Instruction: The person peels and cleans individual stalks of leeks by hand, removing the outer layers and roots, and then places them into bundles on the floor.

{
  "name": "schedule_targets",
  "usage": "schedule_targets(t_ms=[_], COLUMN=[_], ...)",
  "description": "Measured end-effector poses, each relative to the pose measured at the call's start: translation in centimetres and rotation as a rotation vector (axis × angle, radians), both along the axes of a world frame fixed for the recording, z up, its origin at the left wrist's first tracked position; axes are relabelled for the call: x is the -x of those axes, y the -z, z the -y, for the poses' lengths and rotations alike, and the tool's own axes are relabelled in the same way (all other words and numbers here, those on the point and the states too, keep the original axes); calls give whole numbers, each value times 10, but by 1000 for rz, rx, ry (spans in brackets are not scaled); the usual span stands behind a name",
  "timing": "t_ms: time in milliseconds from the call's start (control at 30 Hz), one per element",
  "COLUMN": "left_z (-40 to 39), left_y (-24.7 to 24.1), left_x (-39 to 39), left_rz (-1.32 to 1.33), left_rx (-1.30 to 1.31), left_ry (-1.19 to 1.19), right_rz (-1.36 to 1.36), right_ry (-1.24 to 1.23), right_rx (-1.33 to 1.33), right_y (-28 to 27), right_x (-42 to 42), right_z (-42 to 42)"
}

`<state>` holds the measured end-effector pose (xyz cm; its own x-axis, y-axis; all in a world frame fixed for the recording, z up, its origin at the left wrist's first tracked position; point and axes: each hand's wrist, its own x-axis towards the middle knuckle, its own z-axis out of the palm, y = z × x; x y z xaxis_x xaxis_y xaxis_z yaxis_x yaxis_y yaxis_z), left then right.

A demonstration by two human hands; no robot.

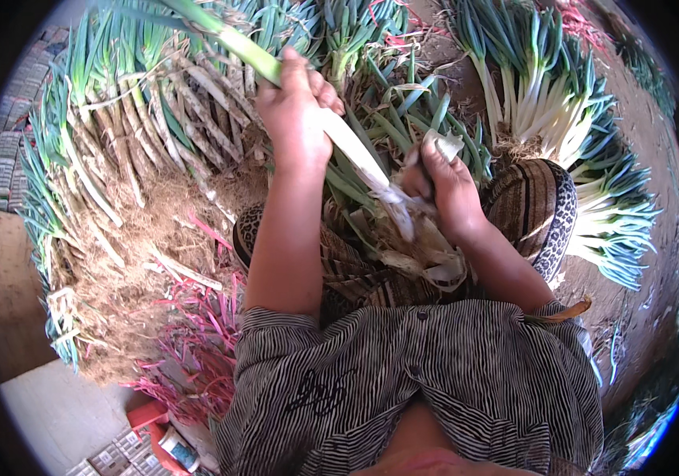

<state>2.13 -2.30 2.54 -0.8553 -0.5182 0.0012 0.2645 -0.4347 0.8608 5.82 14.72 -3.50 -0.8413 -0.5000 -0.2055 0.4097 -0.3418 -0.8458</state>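
Observation:
My left hand [299,122] grips a large green onion [348,143] around its stalk. The onion slants across in front of me, green leaves at the upper left and bare white stem at the lower right. Its root end [397,217] is blurred and hangs over my lap with loose skin on it. To the right of the stem, my right hand [449,184] pinches a pale strip of peeled onion skin [445,144] between thumb and fingers. Torn leaves and papery skins [422,256] lie in my lap, beneath the onion.
Unpeeled onions [131,119] with dirty stems and roots are massed at the left. Bundles of clean white-stemmed onions [539,113] lie on the ground at the right. Pink ties [196,351] are heaped at the lower left, near a red plastic object [152,416] and wooden board [12,285].

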Motion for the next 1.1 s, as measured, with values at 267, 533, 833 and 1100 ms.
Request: schedule_targets(t_ms=[267, 533, 833, 1100], left_z=[47, 101, 35, 21], left_y=[9, 8, -5, -1], left_x=[-6, 7, -6, -6], left_rz=[-100, -93, -260, -72], left_rx=[273, 685, 237, 351], left_ry=[-343, -614, -304, -147], right_rz=[-801, -727, -1048, -450], right_ry=[-777, -990, -258, -454], right_rx=[-1036, -1095, -1221, -712], right_y=[25, 43, -17, 12], right_x=[-29, -64, -25, -12], right_z=[-10, -39, -13, 32])
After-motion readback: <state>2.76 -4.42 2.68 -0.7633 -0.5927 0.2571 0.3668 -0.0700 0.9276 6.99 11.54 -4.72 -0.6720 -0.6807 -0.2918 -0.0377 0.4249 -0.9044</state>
